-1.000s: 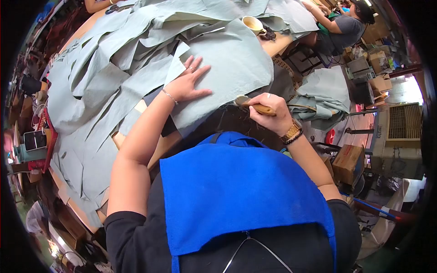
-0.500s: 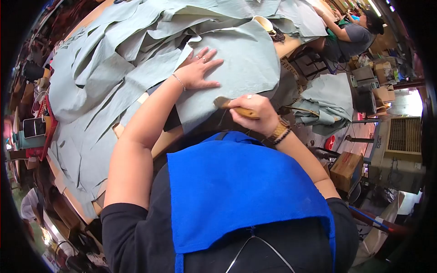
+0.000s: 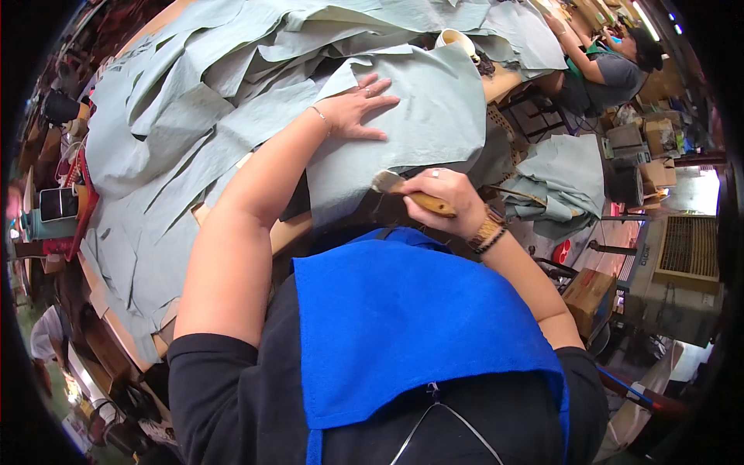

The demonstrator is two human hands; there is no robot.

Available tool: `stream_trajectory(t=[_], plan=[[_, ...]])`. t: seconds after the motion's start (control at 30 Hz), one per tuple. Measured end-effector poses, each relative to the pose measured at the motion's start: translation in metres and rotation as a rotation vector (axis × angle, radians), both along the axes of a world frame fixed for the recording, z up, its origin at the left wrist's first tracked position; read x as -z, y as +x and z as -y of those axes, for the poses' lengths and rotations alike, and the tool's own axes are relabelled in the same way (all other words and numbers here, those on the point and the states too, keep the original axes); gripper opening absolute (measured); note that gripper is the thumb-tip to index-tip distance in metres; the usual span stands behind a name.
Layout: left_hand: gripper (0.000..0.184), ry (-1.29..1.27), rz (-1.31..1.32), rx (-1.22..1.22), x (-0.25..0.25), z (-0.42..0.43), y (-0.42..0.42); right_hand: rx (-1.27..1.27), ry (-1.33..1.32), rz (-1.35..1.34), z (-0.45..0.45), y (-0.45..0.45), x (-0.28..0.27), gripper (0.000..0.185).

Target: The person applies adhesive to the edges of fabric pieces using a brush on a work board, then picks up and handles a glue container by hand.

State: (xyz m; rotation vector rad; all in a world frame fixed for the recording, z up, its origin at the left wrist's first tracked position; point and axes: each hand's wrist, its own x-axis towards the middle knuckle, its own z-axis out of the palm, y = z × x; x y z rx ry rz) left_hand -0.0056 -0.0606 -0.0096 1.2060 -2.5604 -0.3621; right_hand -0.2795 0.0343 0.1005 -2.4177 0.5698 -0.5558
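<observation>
My left hand [image 3: 358, 115] lies with fingers spread on a pale grey-green sheet [image 3: 438, 93] that looks like leather or cloth. In my right hand [image 3: 448, 203] is a flat brush [image 3: 387, 182] with a wooden handle, gripped with the fingers wrapped round it. Its pale bristles point left and meet or hover just over the sheet's near edge; I cannot tell which. A heap of similar sheets [image 3: 170, 124] spreads over the table to the left and behind.
Beyond the sheet stands a white cup [image 3: 457, 40]. More grey-green sheets [image 3: 562, 174] hang in a pile at the right. A cardboard box [image 3: 590, 298] and a grey machine [image 3: 670, 287] are further right. Another person [image 3: 608, 77] works at the far right of the table.
My left hand and the sheet appear slightly further right and up in view. The right hand, still gripping the brush, has shifted slightly right and tilted.
</observation>
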Motion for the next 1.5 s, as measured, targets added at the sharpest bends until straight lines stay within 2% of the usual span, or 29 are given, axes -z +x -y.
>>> stream_trajectory(t=[0.1,0.23,0.37,0.47,0.57,0.6,0.63,0.7,0.77,0.8,0.83,0.9,0.93,1.0,1.1,1.17,1.23,1.27,1.37,1.4,1.5], plan=[[0.085,0.000,-0.014,0.011,0.002,0.003,0.000,0.037,-0.065,-0.016,0.001,-0.007,-0.011,0.018],[0.082,-0.020,-0.012,0.024,0.000,0.004,0.000,-0.079,-0.069,0.152,0.000,0.024,-0.001,0.019],[0.079,-0.026,-0.047,0.044,0.003,0.005,0.002,-0.105,-0.021,0.033,0.000,0.001,0.009,0.022],[0.081,-0.083,0.038,0.025,-0.005,0.007,0.002,-0.083,-0.051,0.033,0.000,-0.009,-0.003,0.021],[0.075,-0.121,0.140,0.000,-0.015,0.004,0.001,-0.074,-0.038,0.102,-0.002,0.005,-0.006,0.022],[0.076,-0.121,0.150,-0.043,-0.021,0.000,0.001,-0.097,-0.027,0.123,-0.001,0.012,0.002,0.022],[0.081,-0.185,0.049,-0.125,-0.013,-0.001,0.004,-0.135,-0.023,0.153,0.002,0.022,0.007,0.023],[0.093,-0.360,-0.075,-0.477,-0.014,-0.013,0.003,-0.149,0.069,0.094,0.003,0.019,0.010,0.021],[0.104,-0.386,-0.149,-0.787,0.001,-0.009,0.005,-0.130,0.106,0.053,0.007,0.001,-0.001,0.021],[0.112,-0.316,-0.119,-0.866,0.005,-0.008,0.005,-0.080,0.159,-0.020,0.008,-0.011,-0.011,0.020],[0.106,-0.316,-0.089,-0.927,0.008,-0.006,0.003,-0.031,0.171,-0.032,0.006,-0.018,-0.019,0.018],[0.080,-0.111,0.027,-0.942,-0.016,-0.013,0.000,0.168,0.182,0.049,0.004,-0.034,-0.030,0.016],[0.068,-0.149,0.016,-0.906,-0.016,-0.011,0.002,0.246,0.055,0.134,0.006,-0.040,-0.030,0.015],[0.047,-0.217,-0.005,-0.830,-0.010,-0.007,0.005,0.382,0.052,0.197,0.012,-0.056,-0.033,0.013],[0.031,-0.360,-0.048,-0.804,-0.007,-0.002,0.002,0.502,0.051,0.273,0.021,-0.077,-0.035,0.014],[0.042,-0.191,-0.130,-0.859,-0.010,0.002,0.001,0.515,0.135,0.352,0.031,-0.087,-0.033,0.015],[0.053,-0.069,-0.228,-0.923,-0.030,-0.010,-0.002,0.481,0.072,0.385,0.041,-0.085,-0.039,0.016],[0.068,-0.121,-0.110,-0.961,-0.026,-0.014,-0.001,0.467,0.081,0.398,0.046,-0.085,-0.040,0.016],[0.077,-0.053,-0.073,-1.127,-0.015,-0.028,0.001,0.410,0.095,0.428,0.063,-0.077,-0.040,0.018],[0.063,0.101,-0.114,-1.128,-0.025,-0.033,0.004,0.387,0.088,0.438,0.067,-0.071,-0.042,0.018],[0.040,0.072,-0.117,-1.046,-0.002,-0.034,0.014,0.352,0.078,0.453,0.084,-0.060,-0.034,0.019]])
